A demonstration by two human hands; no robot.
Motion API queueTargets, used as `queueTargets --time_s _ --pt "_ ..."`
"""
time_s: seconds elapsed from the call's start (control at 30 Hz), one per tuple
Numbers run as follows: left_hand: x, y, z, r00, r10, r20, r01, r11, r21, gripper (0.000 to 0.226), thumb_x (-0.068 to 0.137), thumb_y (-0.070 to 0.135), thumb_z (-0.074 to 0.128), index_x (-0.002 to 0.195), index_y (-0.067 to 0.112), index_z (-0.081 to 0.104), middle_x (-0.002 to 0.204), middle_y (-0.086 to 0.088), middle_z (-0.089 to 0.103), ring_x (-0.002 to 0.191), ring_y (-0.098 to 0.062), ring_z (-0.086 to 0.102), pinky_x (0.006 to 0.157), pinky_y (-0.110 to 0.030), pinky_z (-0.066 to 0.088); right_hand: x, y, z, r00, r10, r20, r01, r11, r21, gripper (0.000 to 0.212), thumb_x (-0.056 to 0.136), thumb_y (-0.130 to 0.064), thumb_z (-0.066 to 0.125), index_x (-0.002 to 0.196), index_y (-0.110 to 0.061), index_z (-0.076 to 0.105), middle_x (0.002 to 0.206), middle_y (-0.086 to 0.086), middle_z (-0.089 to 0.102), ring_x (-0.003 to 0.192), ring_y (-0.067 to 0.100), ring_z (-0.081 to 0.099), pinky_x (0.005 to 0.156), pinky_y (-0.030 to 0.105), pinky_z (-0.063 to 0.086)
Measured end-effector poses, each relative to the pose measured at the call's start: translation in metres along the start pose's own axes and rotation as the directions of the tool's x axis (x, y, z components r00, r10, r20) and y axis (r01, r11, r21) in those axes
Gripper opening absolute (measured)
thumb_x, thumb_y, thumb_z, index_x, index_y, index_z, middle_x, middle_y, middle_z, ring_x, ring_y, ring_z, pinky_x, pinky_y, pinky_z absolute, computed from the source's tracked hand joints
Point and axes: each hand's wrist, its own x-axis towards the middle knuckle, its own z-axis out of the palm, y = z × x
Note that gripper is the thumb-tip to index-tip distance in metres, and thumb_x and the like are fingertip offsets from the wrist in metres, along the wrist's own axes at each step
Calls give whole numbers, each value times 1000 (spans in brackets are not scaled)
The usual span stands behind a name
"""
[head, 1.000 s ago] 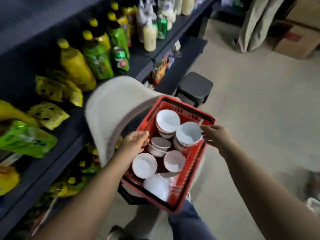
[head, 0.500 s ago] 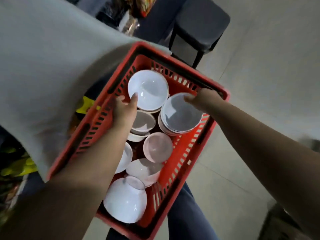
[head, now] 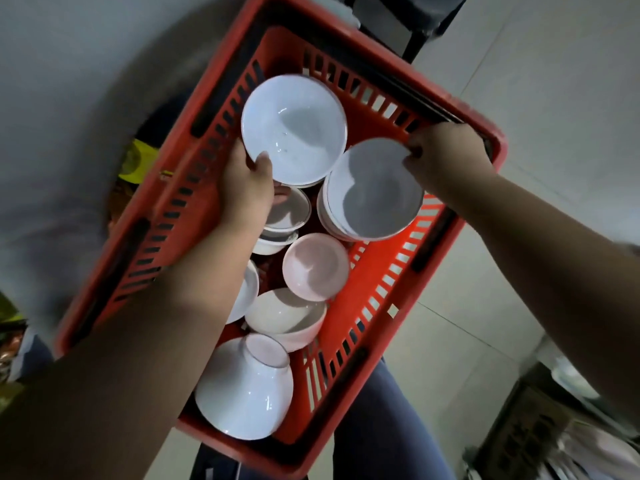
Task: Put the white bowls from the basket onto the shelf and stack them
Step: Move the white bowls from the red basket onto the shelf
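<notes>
A red plastic basket (head: 374, 299) fills the view, with several white bowls inside. My left hand (head: 247, 185) grips the near rim of the large white bowl (head: 294, 128) at the basket's far end, thumb inside the rim. My right hand (head: 446, 157) pinches the far rim of a stack of white bowls (head: 374, 192) by the basket's right wall. Smaller bowls (head: 315, 266) lie in the middle, and one large bowl (head: 246, 386) lies upside down at the near end. The shelf is out of view.
A pale sleeve (head: 76, 109) covers the left side of the view. A dark stool (head: 419, 26) stands beyond the basket on the light tiled floor (head: 554, 98). My blue trouser leg (head: 381, 427) is below the basket. Yellow packets (head: 138, 161) peek out at the left.
The view has closed in on the basket. My left hand has moved forward and taken the far bowl's rim. My right hand has curled onto the rim of the right-hand stack.
</notes>
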Motion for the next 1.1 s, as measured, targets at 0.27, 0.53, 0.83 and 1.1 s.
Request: queueTargets --time_s 0.27,0.53,0.83,1.1 --pt "-24 19 -15 997 47 63 -40 994 -105 39 98 14 31 137 14 32 102 1 55 63 -17 65 56 -23 57 -39 6 -28 985 -32 -168 49 994 100 25 90 -12 51 108 -11 68 92 6 68 85 25 61 70 24 41" --pt "-89 35 -57 1000 3 -23 -7 980 -198 40 98 10 28 137 13 23 128 -12 41 88 -33 63 63 -38 58 -83 24 -56 948 197 250 -302 309 902 25 82 6 59 105 0 65 90 9 65 75 21 65 63 24 59" --pt "-216 34 -153 938 42 -345 -117 973 -199 38 95 7 39 133 12 36 123 -5 43 110 -26 50 64 -44 59 -146 -44 -80 903 -194 384 -360 146 921 33 82 16 47 102 -7 56 96 6 60 81 21 60 48 23 56" --pt "-317 43 -256 820 10 -573 -286 874 -393 36 97 7 38 133 12 39 118 -4 45 95 -23 51 48 -26 55 -246 -149 -116 830 -488 270 -160 254 954 35 84 15 45 107 -8 56 88 11 65 76 23 63 56 29 57"
